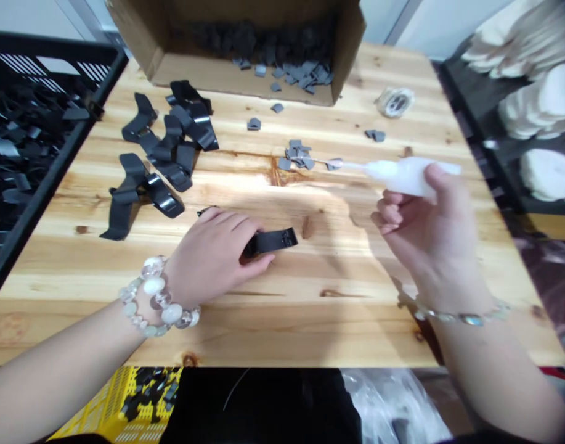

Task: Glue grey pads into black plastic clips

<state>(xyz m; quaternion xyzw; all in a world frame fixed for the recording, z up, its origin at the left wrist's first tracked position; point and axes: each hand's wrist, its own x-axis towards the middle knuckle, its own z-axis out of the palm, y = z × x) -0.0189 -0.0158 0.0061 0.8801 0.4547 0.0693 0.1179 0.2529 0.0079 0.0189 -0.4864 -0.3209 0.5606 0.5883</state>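
My left hand (pixel 217 253) is closed around a black curved plastic piece (pixel 277 240), whose end sticks out past the thumb above the wooden table. In my right hand (pixel 425 228) is a white squeeze bottle (pixel 409 176) with a long thin nozzle, tilted nearly level. Its nozzle points left toward a small heap of grey pads (pixel 296 154). Loose black curved pieces (pixel 171 148) lie in a pile to the left, beyond my left hand. My left palm hides part of the held piece.
An open cardboard box (pixel 194 71) with many small grey pads stands at the back. A black crate (pixel 97 98) of black parts is at left. A roll of tape (pixel 395 102) sits back right. White stacked pieces (pixel 548 172) lie beyond the right edge; a yellow basket (pixel 97 404) is below.
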